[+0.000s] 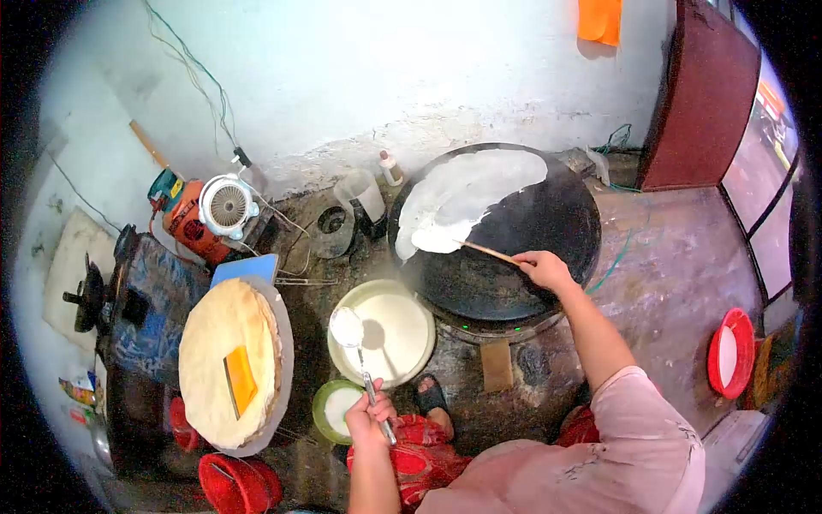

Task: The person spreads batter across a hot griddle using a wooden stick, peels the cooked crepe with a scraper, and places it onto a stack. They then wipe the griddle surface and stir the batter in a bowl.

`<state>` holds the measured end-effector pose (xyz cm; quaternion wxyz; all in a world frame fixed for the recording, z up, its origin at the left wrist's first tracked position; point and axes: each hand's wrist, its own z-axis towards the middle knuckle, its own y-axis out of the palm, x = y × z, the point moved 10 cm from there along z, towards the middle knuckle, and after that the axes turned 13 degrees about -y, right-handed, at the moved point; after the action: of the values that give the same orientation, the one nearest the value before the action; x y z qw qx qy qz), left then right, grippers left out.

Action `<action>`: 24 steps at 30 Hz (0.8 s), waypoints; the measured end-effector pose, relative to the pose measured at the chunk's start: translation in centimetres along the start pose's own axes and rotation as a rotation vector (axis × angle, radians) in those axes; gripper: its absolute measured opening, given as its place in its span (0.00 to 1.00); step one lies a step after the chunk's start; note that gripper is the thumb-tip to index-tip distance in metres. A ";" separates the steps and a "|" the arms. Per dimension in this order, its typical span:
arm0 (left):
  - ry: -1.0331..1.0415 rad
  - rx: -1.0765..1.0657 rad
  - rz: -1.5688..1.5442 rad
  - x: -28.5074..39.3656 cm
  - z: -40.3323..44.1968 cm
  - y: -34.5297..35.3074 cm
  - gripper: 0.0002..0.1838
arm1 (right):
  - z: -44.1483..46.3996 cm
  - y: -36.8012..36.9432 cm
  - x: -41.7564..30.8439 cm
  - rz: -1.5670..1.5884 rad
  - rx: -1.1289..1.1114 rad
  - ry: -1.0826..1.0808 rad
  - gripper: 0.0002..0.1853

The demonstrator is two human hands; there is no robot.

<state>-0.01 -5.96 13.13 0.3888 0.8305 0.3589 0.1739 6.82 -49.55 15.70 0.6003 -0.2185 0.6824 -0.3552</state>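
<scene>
The left hand's grip is wrapped firmly around a ladle, its scoop over the basin. The right hand's grip is closed around a wooden stick, its far end at the white batter spread on the black griddle.

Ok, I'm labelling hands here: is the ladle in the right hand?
No, the left hand holds the ladle, while the right hand grips a thin wooden stick over the black griddle.

orange sheet on the pale wall, maroon panel and red basin at right
</scene>
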 end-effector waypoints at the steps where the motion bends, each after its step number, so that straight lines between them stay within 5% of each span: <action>1: 0.000 -0.031 -0.006 -0.1 -0.2 0.6 0.17 | 0.1 0.5 0.4 -0.013 0.047 0.021 0.13; 9: 0.002 -0.023 0.020 -0.3 -1.0 0.6 0.16 | -4.0 -1.2 -3.5 -0.215 0.000 -0.085 0.14; 12: 0.008 -0.019 0.037 0.0 -0.9 0.0 0.17 | -4.8 -2.0 1.3 -0.052 0.231 0.080 0.14; 16: -0.032 -0.029 -0.012 -0.2 -1.0 -0.6 0.17 | -4.2 5.0 1.7 0.224 0.162 -0.083 0.14; 20: -0.002 0.018 -0.018 0.0 -1.7 -1.0 0.16 | -9.8 5.7 -2.1 0.067 -0.004 0.072 0.14; 24: -0.022 0.000 -0.019 0.4 -2.0 -1.8 0.16 | -14.8 5.8 -4.2 -0.310 -0.084 -0.061 0.29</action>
<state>-1.70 -3.83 13.06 0.3945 0.8289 0.3624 0.1613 -6.07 -39.42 14.56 0.5491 -0.3569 0.6361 -0.4079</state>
